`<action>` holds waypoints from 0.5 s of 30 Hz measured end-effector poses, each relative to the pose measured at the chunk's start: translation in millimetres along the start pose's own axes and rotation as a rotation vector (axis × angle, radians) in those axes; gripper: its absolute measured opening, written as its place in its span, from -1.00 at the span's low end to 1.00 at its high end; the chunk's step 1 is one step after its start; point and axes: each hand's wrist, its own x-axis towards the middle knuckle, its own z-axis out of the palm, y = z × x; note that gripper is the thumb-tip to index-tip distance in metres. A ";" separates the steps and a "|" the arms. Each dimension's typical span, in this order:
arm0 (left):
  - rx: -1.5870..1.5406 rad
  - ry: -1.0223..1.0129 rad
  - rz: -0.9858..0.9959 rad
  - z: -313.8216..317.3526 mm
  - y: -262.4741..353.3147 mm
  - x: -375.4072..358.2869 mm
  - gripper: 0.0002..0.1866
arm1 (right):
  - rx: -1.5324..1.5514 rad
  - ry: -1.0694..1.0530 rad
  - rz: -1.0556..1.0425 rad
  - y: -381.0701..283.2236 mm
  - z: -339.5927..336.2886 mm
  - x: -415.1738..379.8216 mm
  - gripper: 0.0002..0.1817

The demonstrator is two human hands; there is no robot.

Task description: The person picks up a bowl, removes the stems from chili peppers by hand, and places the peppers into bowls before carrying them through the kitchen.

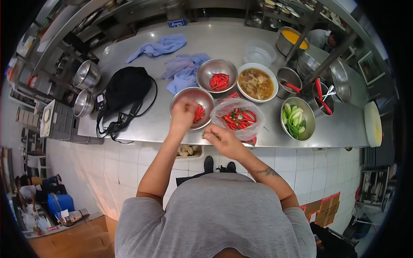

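Note:
My left hand (184, 114) is over the near steel bowl (177, 95), its fingers curled together. What they hold, if anything, is hidden. Pieces of red chili (199, 112) lie in that bowl beside the fingertips. Just right of it, at the table's front edge, my right hand (223, 141) is closed around small green chili stems (204, 134). Behind this hand sits an open clear plastic bag (260, 124) full of red chilies with green stems (241, 118). A second steel bowl (205, 69) farther back contains whole red chilies (219, 81).
A bowl of brown soup (257, 84) and a bowl of green vegetables (294, 117) stand to the right, near pots with red-handled utensils (322, 96). Blue cloths (185, 69) and a black bag (127, 92) lie left. A tub (189, 151) sits beneath the table edge.

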 end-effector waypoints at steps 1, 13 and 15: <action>0.170 0.060 -0.051 -6.3 7.9 5.0 -0.91 | 0.238 0.038 0.229 4.9 -8.5 -4.3 -0.87; 0.821 -0.261 0.441 124.2 20.4 18.2 -0.75 | 0.826 0.386 0.773 43.9 -94.1 -38.9 -0.79; 0.823 -0.285 0.429 125.2 15.1 22.9 -0.75 | 0.852 0.365 0.753 44.5 -94.2 -38.2 -0.81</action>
